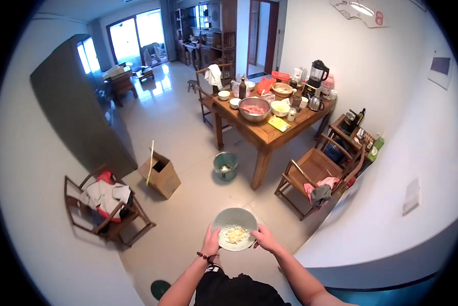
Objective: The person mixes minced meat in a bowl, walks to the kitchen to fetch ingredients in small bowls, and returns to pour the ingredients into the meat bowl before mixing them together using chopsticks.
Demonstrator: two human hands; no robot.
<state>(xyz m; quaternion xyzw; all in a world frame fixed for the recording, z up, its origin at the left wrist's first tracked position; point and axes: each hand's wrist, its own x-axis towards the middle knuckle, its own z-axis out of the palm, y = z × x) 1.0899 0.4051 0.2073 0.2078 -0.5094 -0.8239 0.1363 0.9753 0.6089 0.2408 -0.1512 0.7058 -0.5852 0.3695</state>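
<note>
Between my two hands I carry a round grey-green bowl with a textured inside, perhaps a colander. Pale yellow chopped pieces lie in its bottom; I cannot tell what food they are. My left hand grips the left rim, thumb inside, with a beaded bracelet on the wrist. At the right rim my right hand holds on the same way. The bowl is in front of my body, above the tiled floor, tilted slightly toward me.
Ahead stands a wooden table bearing a steel bowl of red meat, a white bowl, a bottle and a blender. A green bin, a cardboard box and chairs stand on the floor.
</note>
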